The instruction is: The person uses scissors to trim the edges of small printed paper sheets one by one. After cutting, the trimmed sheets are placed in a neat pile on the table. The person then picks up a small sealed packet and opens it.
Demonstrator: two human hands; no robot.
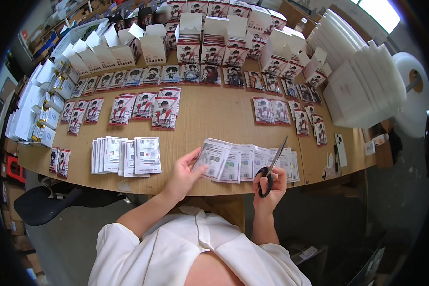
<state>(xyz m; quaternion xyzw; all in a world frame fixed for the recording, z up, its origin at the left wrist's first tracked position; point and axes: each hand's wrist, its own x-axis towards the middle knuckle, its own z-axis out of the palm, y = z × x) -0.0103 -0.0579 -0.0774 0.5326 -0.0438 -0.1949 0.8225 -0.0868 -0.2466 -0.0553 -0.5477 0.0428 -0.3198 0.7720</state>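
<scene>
Two bare hands show just past a white shirt (195, 252) on my feed, and both are occupied. The left hand (186, 174) has its grip pinching a white-backed packet (214, 158) by the left side, thumb over the printed face. I see that packet above the left end of a row of overlapping packets (246, 163) — whether it touches them, I cannot tell. The right hand (270, 186) has its fingers curled around the black handles of the scissors (273, 166), blades pointing away from the body. Well to the left, a batch of similar packets (124, 155) lies near the front edge of the desk (214, 114); a white phone (341, 150) lies far right. Farther out I have red-edged packets (164, 113) in groups, then a long picture-faced row (170, 74), and behind it white boxes (154, 49) with flaps raised.
</scene>
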